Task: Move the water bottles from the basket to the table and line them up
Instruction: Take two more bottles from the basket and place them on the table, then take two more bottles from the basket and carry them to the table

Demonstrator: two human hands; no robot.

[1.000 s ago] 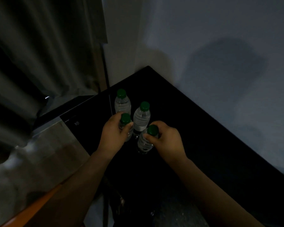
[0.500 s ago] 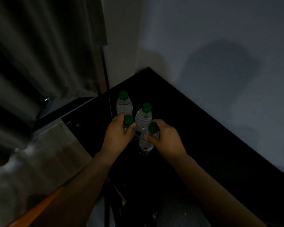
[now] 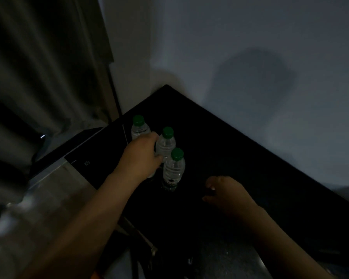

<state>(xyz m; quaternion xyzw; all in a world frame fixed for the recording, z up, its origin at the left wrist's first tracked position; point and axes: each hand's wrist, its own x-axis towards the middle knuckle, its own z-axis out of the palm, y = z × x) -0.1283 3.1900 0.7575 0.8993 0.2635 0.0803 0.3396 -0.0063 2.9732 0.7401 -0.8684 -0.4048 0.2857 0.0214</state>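
Three clear water bottles with green caps stand upright on the black table (image 3: 240, 150) in a slanted row: the far bottle (image 3: 139, 128), the middle bottle (image 3: 166, 142) and the near bottle (image 3: 174, 168). My left hand (image 3: 143, 155) is curled over a fourth bottle (image 3: 152, 175) just left of the row. That bottle's cap is hidden and only a sliver of its body shows below the hand. My right hand (image 3: 225, 191) hovers to the right of the near bottle, with its fingers loosely curled and holding nothing.
The table fits into a corner of the white walls (image 3: 250, 57). A grey curtain (image 3: 38, 67) hangs at the left above a pale floor (image 3: 38, 208). A dark object (image 3: 149, 256) below the table's near edge is too dim to identify.
My right hand has let go of the near bottle and pulled back to the right. My left hand has shifted slightly over its bottle and now covers the cap.
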